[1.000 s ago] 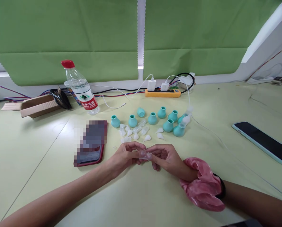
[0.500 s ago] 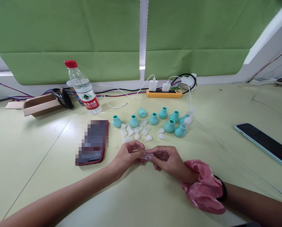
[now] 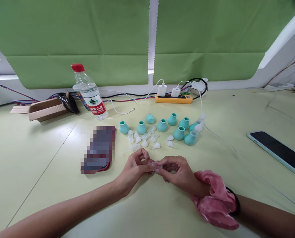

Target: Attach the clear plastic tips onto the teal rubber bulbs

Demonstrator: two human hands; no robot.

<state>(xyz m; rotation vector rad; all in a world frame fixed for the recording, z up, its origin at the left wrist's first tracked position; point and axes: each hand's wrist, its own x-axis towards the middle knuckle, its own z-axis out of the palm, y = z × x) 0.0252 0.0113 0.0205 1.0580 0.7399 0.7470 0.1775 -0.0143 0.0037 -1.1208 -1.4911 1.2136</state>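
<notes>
My left hand (image 3: 134, 169) and my right hand (image 3: 177, 172) meet low on the pale table, fingertips together around a small clear plastic piece (image 3: 155, 164). Both hands pinch it from either side. A pink scrunchie (image 3: 215, 203) sits on my right wrist. Just beyond my fingers lie several small clear and white plastic parts (image 3: 143, 138). Behind those stand several teal rubber bulbs (image 3: 162, 125) in a loose row, some with clear tips fitted on them.
A phone in a red case (image 3: 99, 150) lies left of my hands. A water bottle (image 3: 89, 92), a cardboard box (image 3: 47, 109) and a yellow power strip (image 3: 173, 98) with chargers stand at the back. A second phone (image 3: 278, 153) lies at right, past a white cable (image 3: 219, 137).
My hands stay joined on the clear piece, fingers shifting slightly around it. The camera has drifted, so everything sits a little more to the right in the frame.
</notes>
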